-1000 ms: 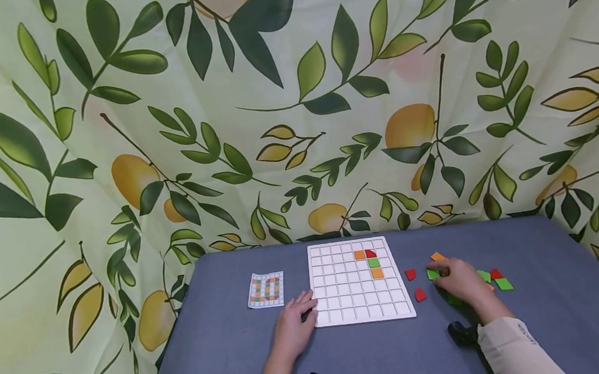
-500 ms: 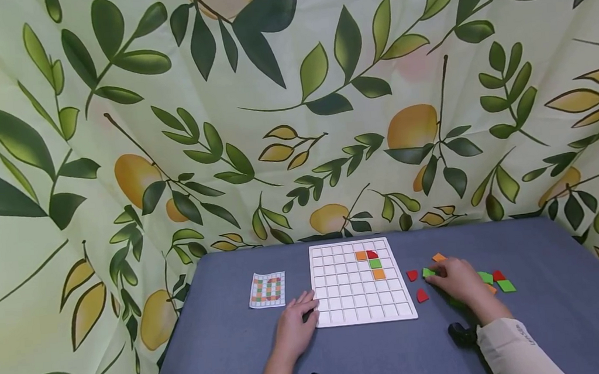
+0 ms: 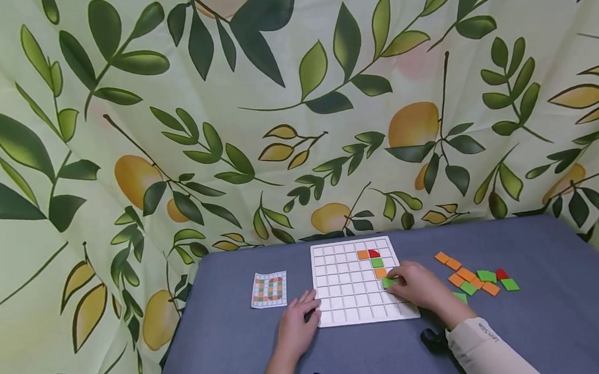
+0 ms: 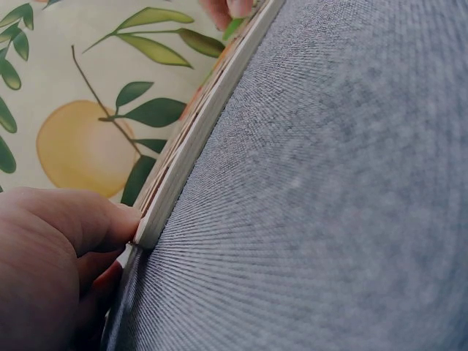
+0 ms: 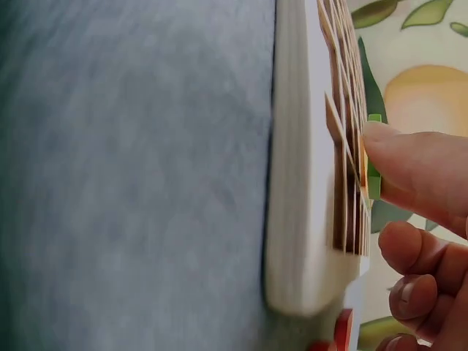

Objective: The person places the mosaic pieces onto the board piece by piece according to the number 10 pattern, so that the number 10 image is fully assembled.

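Note:
A white gridded board [image 3: 348, 307] lies on the table, with two orange squares, a green square [image 3: 377, 262] and a red round-edged piece [image 3: 373, 253] in its upper right cells. My right hand [image 3: 425, 287] is over the board's right side and pinches a green square tile [image 3: 388, 282] just below the lower orange square [image 3: 381, 273]. In the right wrist view that green tile [image 5: 374, 186] stands edge-on at the thumb, close over the grid. My left hand [image 3: 295, 323] rests at the board's left edge, its thumb touching the front corner in the left wrist view.
A small printed card [image 3: 269, 290] with a coloured grid pattern lies left of the board. Loose orange tiles [image 3: 466, 275], green tiles [image 3: 486, 276] and a red piece [image 3: 500, 274] are scattered at the right. Leaf-patterned cloth hangs behind the blue-grey table [image 3: 228, 357].
My right hand has picked a green tile from the loose pile and carried it left onto the board's right side, uncovering the pile. My left hand has stayed at the board's edge.

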`<action>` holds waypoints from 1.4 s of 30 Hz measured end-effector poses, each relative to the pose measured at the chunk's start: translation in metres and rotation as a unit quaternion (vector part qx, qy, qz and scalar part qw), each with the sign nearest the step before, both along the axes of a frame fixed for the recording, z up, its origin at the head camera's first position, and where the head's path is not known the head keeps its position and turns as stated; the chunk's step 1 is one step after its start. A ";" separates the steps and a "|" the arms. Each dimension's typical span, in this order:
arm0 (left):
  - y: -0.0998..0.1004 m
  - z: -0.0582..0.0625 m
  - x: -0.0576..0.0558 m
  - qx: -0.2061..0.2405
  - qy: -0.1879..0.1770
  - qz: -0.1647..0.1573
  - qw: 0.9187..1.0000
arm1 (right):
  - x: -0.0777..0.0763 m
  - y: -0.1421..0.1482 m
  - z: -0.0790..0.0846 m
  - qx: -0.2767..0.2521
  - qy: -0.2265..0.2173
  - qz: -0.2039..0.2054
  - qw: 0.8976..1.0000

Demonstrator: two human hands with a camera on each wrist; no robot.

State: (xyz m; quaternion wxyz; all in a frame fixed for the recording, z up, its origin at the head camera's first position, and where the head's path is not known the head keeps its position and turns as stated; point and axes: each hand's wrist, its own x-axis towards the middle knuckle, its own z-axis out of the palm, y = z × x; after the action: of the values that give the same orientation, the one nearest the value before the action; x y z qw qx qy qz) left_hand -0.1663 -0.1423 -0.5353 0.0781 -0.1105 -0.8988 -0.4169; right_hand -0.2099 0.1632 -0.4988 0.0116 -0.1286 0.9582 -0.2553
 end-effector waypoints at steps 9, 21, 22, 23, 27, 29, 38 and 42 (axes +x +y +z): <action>0.000 -0.001 0.001 0.000 0.003 -0.002 1.000 | -0.004 -0.010 0.000 0.006 -0.001 -0.004 1.000; 0.000 -0.003 0.000 -0.003 0.018 -0.004 1.000 | -0.006 -0.015 -0.004 -0.004 -0.019 -0.017 1.000; 0.000 -0.003 0.000 -0.003 0.019 -0.004 1.000 | -0.006 -0.014 -0.004 -0.004 -0.021 -0.020 1.000; 0.001 -0.003 0.000 -0.003 0.018 -0.004 1.000 | -0.006 -0.014 -0.004 -0.005 -0.023 -0.022 0.999; 0.001 -0.002 0.000 0.000 0.008 0.000 1.000 | -0.005 -0.013 -0.003 -0.007 -0.026 -0.023 0.999; 0.000 -0.002 0.000 0.002 0.004 0.002 1.000 | -0.005 -0.013 -0.002 -0.011 -0.028 -0.021 0.999; 0.000 -0.004 0.001 -0.004 0.033 -0.003 0.999 | 0.003 0.013 -0.001 -0.059 -0.025 -0.050 0.997; 0.000 -0.004 0.001 -0.005 0.036 -0.002 0.999 | 0.005 0.032 -0.004 -0.044 -0.016 -0.084 0.995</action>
State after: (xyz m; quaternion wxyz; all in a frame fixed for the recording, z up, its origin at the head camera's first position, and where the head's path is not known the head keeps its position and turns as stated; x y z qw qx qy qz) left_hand -0.1653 -0.1425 -0.5394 0.1085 -0.1276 -0.8974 -0.4083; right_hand -0.2045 0.1948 -0.5031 -0.0002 -0.0440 0.9530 -0.2998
